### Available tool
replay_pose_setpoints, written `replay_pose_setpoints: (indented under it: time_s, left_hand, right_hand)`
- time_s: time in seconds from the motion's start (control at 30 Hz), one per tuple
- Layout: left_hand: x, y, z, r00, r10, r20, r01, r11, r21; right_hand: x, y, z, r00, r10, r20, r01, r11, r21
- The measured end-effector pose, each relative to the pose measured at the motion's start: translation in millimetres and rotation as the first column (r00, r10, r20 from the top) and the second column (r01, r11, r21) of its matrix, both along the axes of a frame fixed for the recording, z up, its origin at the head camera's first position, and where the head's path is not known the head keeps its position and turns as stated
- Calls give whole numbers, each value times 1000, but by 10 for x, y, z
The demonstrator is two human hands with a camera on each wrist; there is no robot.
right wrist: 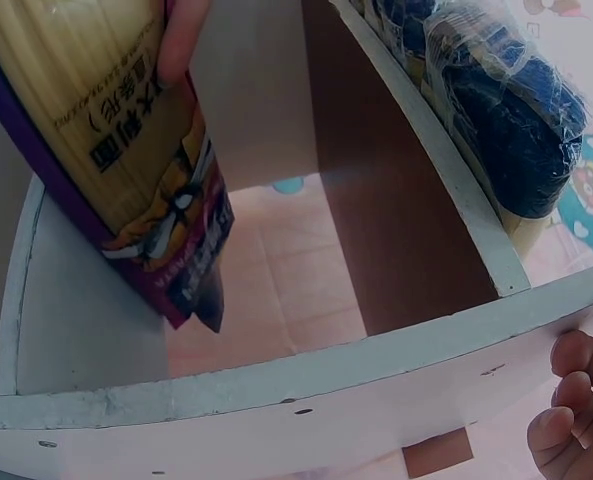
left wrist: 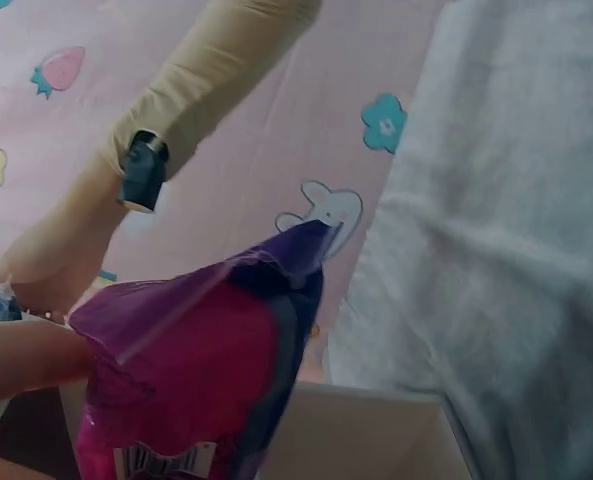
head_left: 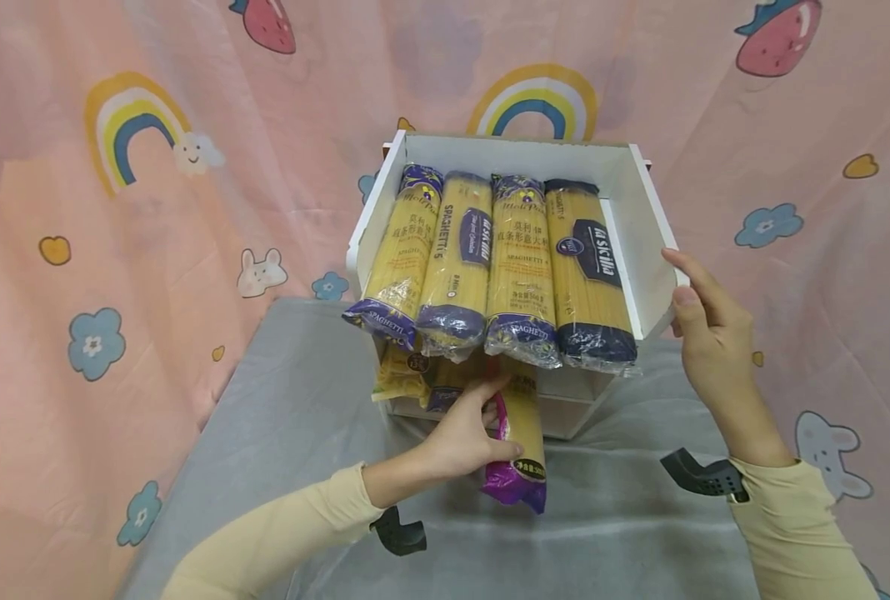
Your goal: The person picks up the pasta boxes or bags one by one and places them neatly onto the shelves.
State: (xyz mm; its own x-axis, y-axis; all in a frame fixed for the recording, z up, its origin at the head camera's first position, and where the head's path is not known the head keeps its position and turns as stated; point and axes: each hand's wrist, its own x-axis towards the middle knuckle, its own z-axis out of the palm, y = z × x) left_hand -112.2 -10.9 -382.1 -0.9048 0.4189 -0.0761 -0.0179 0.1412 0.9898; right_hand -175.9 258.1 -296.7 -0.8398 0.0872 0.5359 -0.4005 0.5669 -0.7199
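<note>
In the head view, my left hand (head_left: 467, 433) grips a spaghetti bag (head_left: 522, 425) with a magenta and purple wrapper. The bag's near end sticks out from the lower level of a white two-tier rack (head_left: 651, 250); its far end goes in under the top tier. The left wrist view has the bag's magenta end (left wrist: 196, 360) close up, with fingers (left wrist: 36, 355) beside it. From the right wrist side, the bag (right wrist: 106, 130) slants inside the lower opening. My right hand (head_left: 715, 342) holds the front edge of the rack's right side wall between thumb and fingers.
Several spaghetti bags (head_left: 452, 258) lie side by side on the top tier, their ends overhanging the front. More yellow packs (head_left: 400, 375) sit at the lower left. The rack stands on a grey cloth (head_left: 287, 400) before a pink patterned curtain (head_left: 302, 150).
</note>
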Motion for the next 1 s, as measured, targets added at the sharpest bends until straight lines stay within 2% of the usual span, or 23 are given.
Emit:
replay_pose_setpoints:
  time_s: [0.1,0.2,0.27,0.37,0.43,0.47,0.53,0.63,0.7,0.73,0.77,0.8,0.87,0.93,1.0]
  left_hand:
    - [-14,1,-50,993,15,-115,-25,996,-85]
    - [-23,-10,-87,977,41,-210,-76,984,-160]
    - [-36,-21,-106,963,60,-264,-107,980,-168]
    - [-63,-42,-133,932,86,-351,-147,978,-149]
    - [-74,-55,-144,899,96,-426,-178,971,-158]
    - [-76,-61,-151,881,94,-464,-196,965,-176]
    - [-71,-66,-174,826,72,-559,-254,933,-254]
    - [-43,-62,-203,726,9,-688,-349,866,-358]
    - [-22,-56,-221,663,-23,-748,-403,831,-383]
    - [-11,-53,-226,636,-33,-771,-426,819,-386]
    - [-1,-52,-235,617,-39,-786,-441,810,-386]
    - [8,-51,-242,605,-38,-795,-451,806,-382]
    - [23,-51,-259,597,-33,-802,-461,804,-376]
    - [35,-51,-275,604,-27,-797,-457,807,-374]
    - [46,-53,-288,624,-20,-781,-444,813,-376]
  right_hand:
    - [-5,-7,0,1000,3,0,-3,1000,2]
    - [-7,-9,-4,1000,6,-1,-6,1000,1]
    - [-8,-8,-6,1000,8,-2,-8,1000,-5]
    - [-7,-7,-5,1000,6,-3,-6,1000,-5]
    - [-6,-10,1,1000,5,2,-5,1000,-4]
    - [-4,-12,3,1000,4,6,-4,1000,-4]
    - [0,-14,7,1000,-3,13,3,1000,4]
    - [5,-17,11,1000,-7,22,7,1000,13]
    - [6,-19,12,1000,-7,23,7,1000,17]
    - [5,-18,11,1000,-5,23,5,1000,15]
    - [5,-19,10,1000,-4,22,4,1000,14]
    - [4,-19,8,1000,-2,22,2,1000,11]
    - [3,-16,4,1000,-3,19,3,1000,6]
    - [1,-14,2,1000,-2,17,2,1000,-1]
    - [0,-12,1,1000,-3,15,3,1000,-3]
